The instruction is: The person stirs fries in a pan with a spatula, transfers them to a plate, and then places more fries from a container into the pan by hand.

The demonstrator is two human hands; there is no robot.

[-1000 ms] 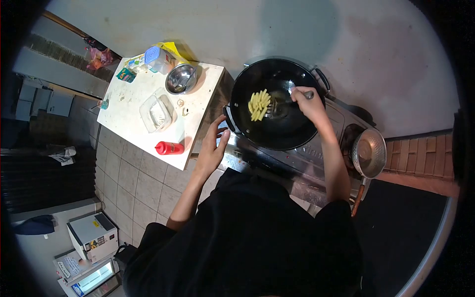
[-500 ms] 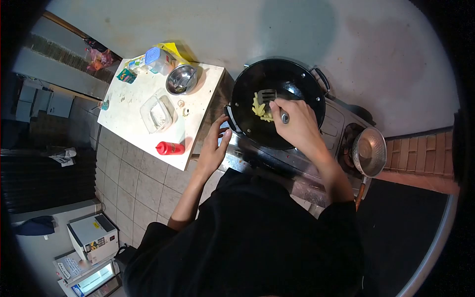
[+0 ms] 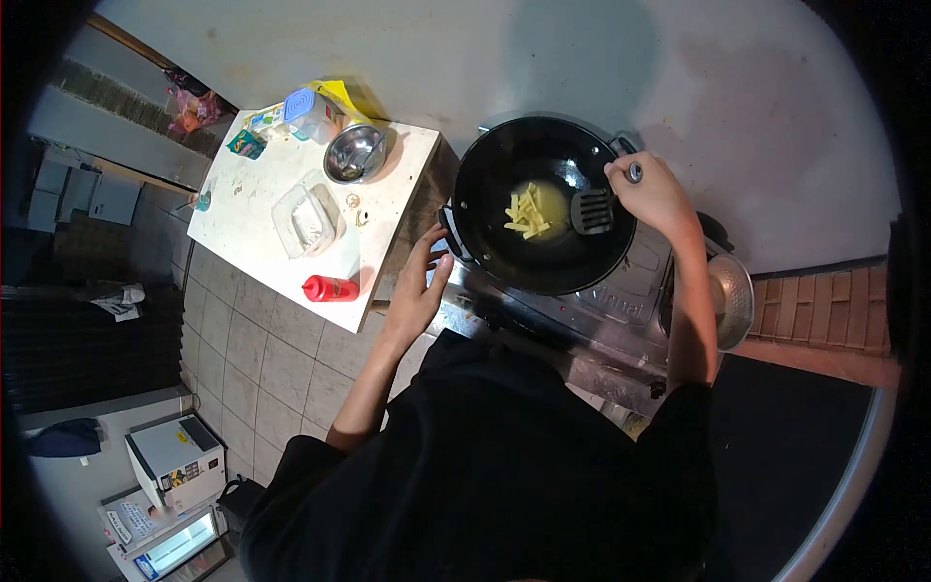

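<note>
A black wok (image 3: 504,267) sits on the stove, with pale potato strips (image 3: 528,212) lying in a small pool of oil at its middle. My right hand (image 3: 658,194) is closed around the handle of a black slotted spatula (image 3: 593,212). The spatula's head is inside the wok, to the right of the strips and apart from them. Beside the wok's left handle (image 3: 453,234) is my left hand (image 3: 417,286), its fingertips at the handle and its thumb spread away.
A gas stove (image 3: 621,303) carries the wok and, at right, a dented metal pan (image 3: 737,301) partly behind my right forearm. On the white table (image 3: 242,218) stand a metal bowl (image 3: 355,154), a clear container (image 3: 304,223), a red squeeze bottle (image 3: 330,288) and a blue-lidded tub (image 3: 310,116).
My right hand has moved right and up with the spatula, from over the strips to the wok's right rim. The strips now lie bunched nearer the middle. My left hand stays put.
</note>
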